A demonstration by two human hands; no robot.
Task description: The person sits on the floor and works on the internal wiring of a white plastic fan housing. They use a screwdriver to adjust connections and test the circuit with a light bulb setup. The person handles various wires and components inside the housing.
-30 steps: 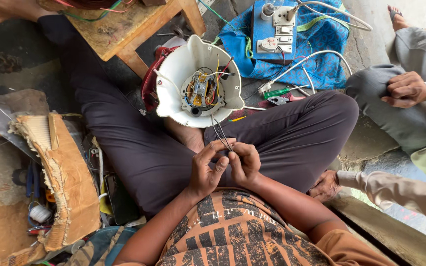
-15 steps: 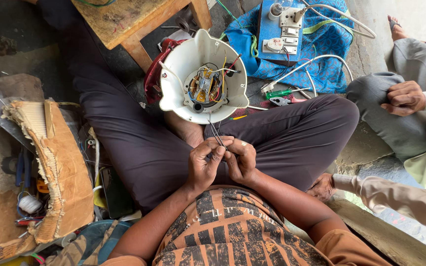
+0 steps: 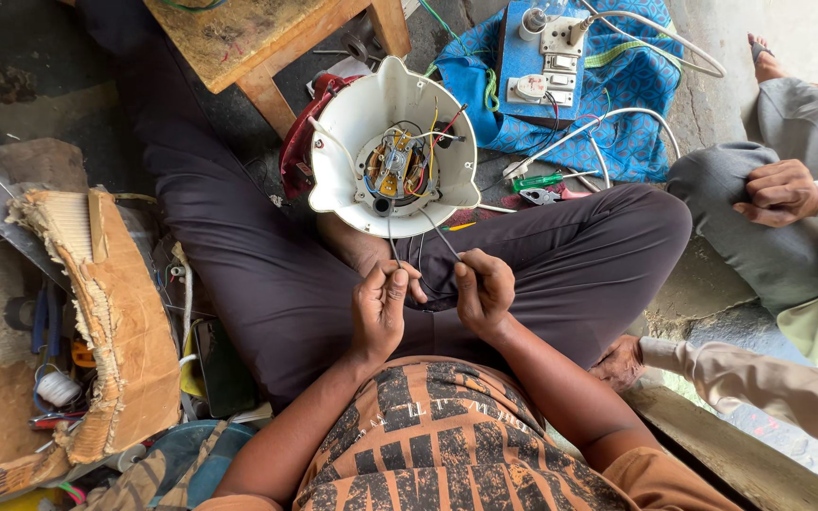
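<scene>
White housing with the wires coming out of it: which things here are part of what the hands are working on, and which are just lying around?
In hand:
- left hand and right hand, each pinching thin wires
- white housing, where the wires lead, with its exposed motor

Lying about:
- green screwdriver
- pliers
- blue switch board on blue cloth
- wooden stool
- torn cardboard box
</scene>
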